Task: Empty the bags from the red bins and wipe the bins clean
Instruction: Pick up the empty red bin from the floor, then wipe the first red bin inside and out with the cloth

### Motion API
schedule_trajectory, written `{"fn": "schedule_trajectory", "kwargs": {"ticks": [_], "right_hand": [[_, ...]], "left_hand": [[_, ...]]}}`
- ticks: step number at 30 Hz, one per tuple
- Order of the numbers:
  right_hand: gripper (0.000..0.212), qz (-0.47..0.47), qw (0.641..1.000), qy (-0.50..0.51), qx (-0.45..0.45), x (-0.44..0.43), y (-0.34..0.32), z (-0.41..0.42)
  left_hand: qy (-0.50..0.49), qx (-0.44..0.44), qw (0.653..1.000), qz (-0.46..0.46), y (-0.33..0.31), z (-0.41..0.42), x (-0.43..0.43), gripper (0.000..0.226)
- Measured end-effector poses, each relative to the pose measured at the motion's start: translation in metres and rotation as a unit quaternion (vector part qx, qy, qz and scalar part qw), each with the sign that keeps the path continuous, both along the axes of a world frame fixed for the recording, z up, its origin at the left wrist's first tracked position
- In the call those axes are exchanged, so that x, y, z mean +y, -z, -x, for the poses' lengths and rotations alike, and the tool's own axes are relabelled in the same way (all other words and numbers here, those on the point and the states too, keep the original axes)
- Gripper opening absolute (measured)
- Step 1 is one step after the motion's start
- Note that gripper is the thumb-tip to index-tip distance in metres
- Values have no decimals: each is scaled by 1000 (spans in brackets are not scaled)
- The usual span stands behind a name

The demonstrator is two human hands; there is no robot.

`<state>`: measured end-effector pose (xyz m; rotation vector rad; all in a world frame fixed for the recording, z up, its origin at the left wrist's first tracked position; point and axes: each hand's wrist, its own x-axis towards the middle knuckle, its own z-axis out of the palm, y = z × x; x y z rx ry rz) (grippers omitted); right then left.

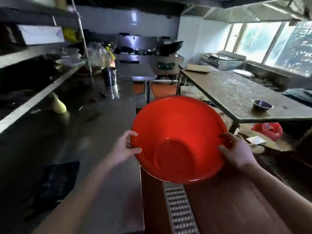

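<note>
A round red plastic bin point(177, 132) hangs in the air in the aisle, tilted so its empty inside faces me. My left hand point(124, 148) grips its left rim, thumb inside and fingers behind. My right hand point(236, 151) grips the right rim in the same way. A red plastic bag point(268, 130) lies on the floor under the right table. A dark cloth point(57, 181) lies on the steel counter at the lower left.
The steel counter point(101, 132) runs along the left under shelves, bearing a yellow-green object point(58, 105) and a metal pot point(109, 76). A worn table point(236, 93) with a small steel bowl point(262, 104) stands at right. A floor drain grate point(179, 210) runs below.
</note>
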<state>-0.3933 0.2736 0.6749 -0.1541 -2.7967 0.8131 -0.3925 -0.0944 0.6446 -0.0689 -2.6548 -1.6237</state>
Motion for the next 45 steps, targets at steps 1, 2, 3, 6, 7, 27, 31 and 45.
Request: {"fn": "schedule_trajectory", "kwargs": {"ticks": [1, 2, 3, 6, 7, 27, 31, 45], "right_hand": [[42, 0, 1000, -6, 1, -5, -6, 18], [42, 6, 998, -67, 13, -29, -13, 85], [42, 11, 994, -111, 11, -49, -13, 144], [42, 9, 990, -140, 26, -76, -15, 181], [42, 8, 985, -171, 38, -89, -15, 204], [42, 30, 838, -542, -59, -474, 29, 461], [41, 19, 807, -588, -56, -519, 32, 470], [43, -44, 678, -724, 122, -583, 1, 461]], "left_hand": [[-12, 4, 1000, 3, -3, 11, -4, 47], [-74, 13, 997, 0, -5, 41, -22, 47], [-128, 18, 992, -3, -5, 67, -39, 48], [-148, 8, 988, 43, -12, 77, -66, 49], [-170, 8, 984, 50, -11, 89, -77, 48], [-571, 52, 819, -22, 27, 121, -269, 26], [-634, 51, 771, -13, 28, 118, -272, 25], [-795, 29, 606, -11, 24, 120, -177, 27]]}}
